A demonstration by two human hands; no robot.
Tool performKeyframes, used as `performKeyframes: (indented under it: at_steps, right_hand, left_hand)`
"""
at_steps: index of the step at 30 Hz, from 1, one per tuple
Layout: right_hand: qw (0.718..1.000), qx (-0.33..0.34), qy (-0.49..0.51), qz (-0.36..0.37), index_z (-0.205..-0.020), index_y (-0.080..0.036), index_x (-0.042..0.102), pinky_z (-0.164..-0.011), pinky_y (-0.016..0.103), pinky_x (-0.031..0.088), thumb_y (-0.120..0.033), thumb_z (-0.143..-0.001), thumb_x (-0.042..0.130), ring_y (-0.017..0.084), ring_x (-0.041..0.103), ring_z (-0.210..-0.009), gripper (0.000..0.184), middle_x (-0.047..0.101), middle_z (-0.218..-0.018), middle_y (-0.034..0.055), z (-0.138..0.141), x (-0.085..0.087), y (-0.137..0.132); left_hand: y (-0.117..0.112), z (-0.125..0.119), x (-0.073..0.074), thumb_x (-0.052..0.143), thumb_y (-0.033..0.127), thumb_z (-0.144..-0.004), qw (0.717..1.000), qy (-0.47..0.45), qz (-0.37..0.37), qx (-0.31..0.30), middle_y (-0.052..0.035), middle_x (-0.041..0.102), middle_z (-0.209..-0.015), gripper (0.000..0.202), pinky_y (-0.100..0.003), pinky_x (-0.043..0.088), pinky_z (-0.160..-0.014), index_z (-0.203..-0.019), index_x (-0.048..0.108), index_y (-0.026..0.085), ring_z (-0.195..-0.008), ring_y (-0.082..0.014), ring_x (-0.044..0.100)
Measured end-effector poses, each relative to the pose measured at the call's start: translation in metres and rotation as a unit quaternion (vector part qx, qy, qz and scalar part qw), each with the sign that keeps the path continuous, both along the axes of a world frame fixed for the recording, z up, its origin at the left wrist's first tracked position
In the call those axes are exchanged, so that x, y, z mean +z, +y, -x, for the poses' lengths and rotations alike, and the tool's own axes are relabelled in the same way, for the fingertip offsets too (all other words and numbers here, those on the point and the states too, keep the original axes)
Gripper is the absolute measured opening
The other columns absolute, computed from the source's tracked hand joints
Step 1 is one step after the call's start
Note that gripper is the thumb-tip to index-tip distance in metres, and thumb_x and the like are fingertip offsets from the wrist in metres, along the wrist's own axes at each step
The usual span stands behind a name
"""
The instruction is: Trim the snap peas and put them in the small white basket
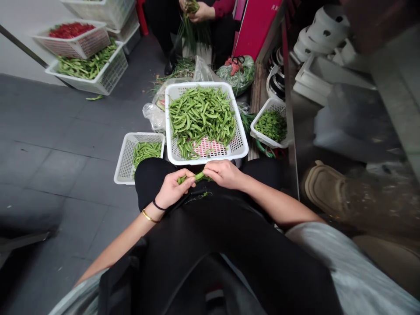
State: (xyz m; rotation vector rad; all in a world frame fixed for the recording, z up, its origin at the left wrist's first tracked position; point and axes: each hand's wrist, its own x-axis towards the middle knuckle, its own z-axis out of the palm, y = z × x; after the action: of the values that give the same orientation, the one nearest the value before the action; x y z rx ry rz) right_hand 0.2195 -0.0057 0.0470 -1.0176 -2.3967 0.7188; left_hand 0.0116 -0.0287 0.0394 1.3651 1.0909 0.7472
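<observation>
Above my lap, my left hand (177, 186) is closed round green pea pods, one of which (199, 176) reaches across to my right hand (223, 173). The fingers of my right hand pinch that pod's other end. Just beyond my hands stands a large white basket (169, 131) holding a heap of pea pods (203, 116), its pink-patterned bottom showing at the near side. By my left knee, a smaller white basket (123, 159) holds more pods (147, 151). Small green scraps (206, 194) lie on my dark apron.
Across from me a person's hand (201, 12) holds long green stalks (193, 33). Stacked baskets of red peppers (70, 30) and greens (82, 65) stand far left. On the right are a basket of leafy herbs (271, 126) and a metal shelf edge (290, 118).
</observation>
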Motion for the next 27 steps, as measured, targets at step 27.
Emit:
performKeyframes:
  at_steps: [27]
  right_hand:
    - [0.998,-0.021,0.053,0.042,-0.08,-0.017,0.062,-0.06,0.022,0.043,-0.027,-0.093,0.045,0.011,0.056,-0.062,0.024,0.062,-0.068,0.0027,-0.008,0.014,0.018]
  left_hand:
    - [0.039,0.0,-0.029,0.073,0.029,-0.071,0.922,-0.294,0.175,0.181,0.0041,0.055,-0.055,0.022,-0.015,0.027,-0.032,-0.082,0.061,0.014,-0.037,-0.0039,0.039]
